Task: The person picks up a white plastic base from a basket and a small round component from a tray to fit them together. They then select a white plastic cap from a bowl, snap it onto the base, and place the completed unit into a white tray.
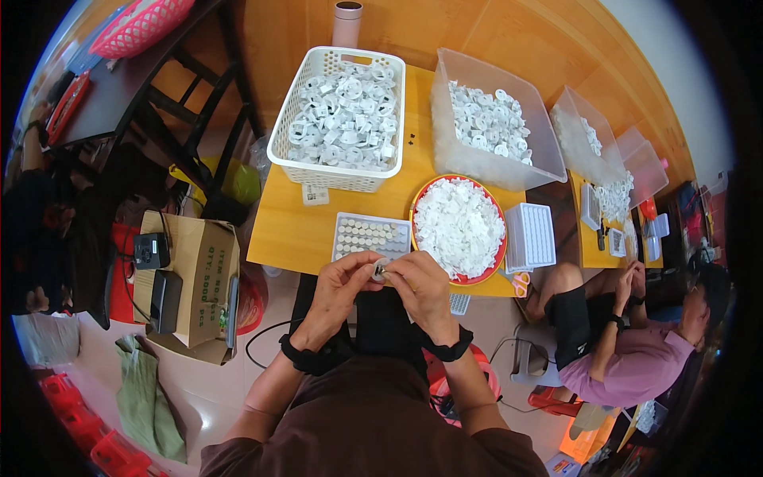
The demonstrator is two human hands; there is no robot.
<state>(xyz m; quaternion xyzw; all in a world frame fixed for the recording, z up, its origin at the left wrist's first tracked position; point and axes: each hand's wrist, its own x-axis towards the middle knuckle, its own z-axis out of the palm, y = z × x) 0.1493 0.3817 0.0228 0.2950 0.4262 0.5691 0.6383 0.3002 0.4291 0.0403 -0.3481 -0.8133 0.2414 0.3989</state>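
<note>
My left hand (338, 296) pinches a small round whitish plastic part (379, 269) with a dark spot in its middle. Fingertips of my right hand (424, 294) close on the part's right side; whether they hold a separate small piece is too small to tell. Just beyond my hands lies a white tray (372, 226) with rows of small round discs. Right of it, a red-rimmed round dish (504, 242) is heaped with small white plastic pieces (459, 225).
A white basket (334, 176) of clear-and-white parts and a translucent bin (501, 171) stand on the yellow table (278, 230). Stacked white trays (531, 236) and orange scissors (520, 283) lie at right. Another person (628, 350) sits at the right; a cardboard box (191, 278) stands left.
</note>
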